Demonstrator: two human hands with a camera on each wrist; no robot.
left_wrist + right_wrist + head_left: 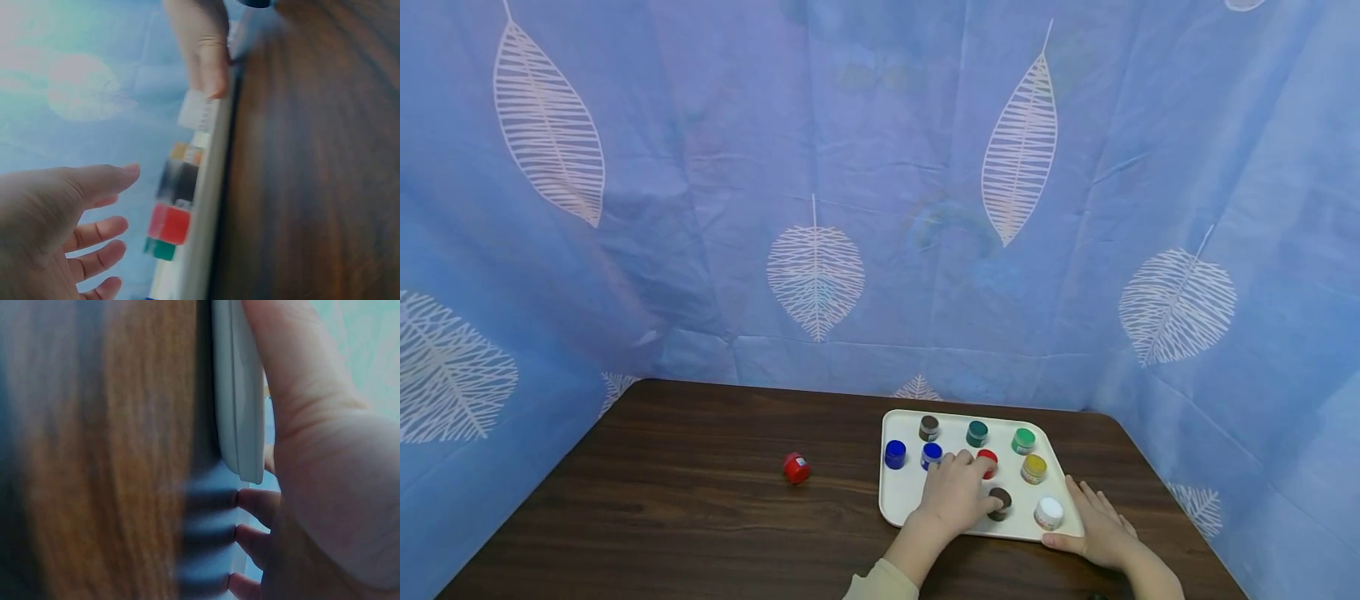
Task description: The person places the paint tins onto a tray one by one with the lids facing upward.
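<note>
My left hand (951, 496) reaches over the cream tray (891, 504), fingers spread apart. Its fingertips overlap a red paint jar (990, 456) in the head view, and the thumb comes near a dark brown jar (1002, 504). The left wrist view shows a gap between this hand and the jars. At the tray's right side, my right hand (1101, 529) rests with straight fingers along the edge and its thumb at the near corner. A white jar (1048, 512) and a yellow jar (1033, 468) stand close to it. Beside the left fingers is a blue jar (931, 453).
Another blue jar (895, 454), a brown jar (928, 428), a dark green jar (977, 432) and a green jar (1023, 440) also stand on the tray. A red jar (796, 468) lies tipped on the wooden table (700, 492) to the left. A leaf-patterned curtain (910, 292) hangs behind.
</note>
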